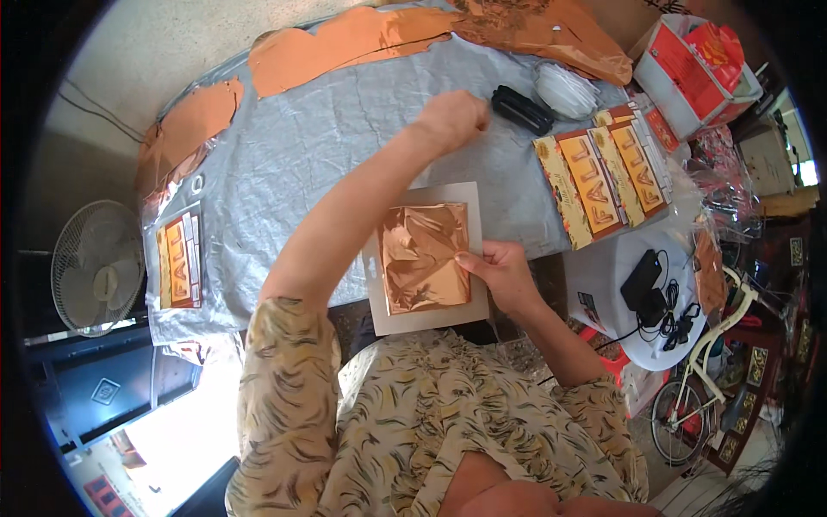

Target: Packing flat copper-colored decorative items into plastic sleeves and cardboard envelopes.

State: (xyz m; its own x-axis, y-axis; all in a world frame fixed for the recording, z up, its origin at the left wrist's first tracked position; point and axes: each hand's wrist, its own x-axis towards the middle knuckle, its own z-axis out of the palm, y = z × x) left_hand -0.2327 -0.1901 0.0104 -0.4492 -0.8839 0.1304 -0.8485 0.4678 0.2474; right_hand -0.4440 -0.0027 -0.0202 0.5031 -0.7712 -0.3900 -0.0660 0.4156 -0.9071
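Observation:
My right hand grips the right edge of a grey card, thumb on top. A folded, shiny copper-coloured foil piece lies flat against the card, which is held over my lap at the table's near edge. My left arm crosses above the card's left side. My left hand is reached out over the table with its fingers curled in, and whatever is in them is hidden. Just right of it lies a black stapler-like tool, apart from the hand as far as I can see.
The table has a silver-grey cover. A white bundle lies beside the black tool. Printed yellow-brown packets lie at the right, another packet at the left. Copper foil sheets line the far edge. A fan stands left.

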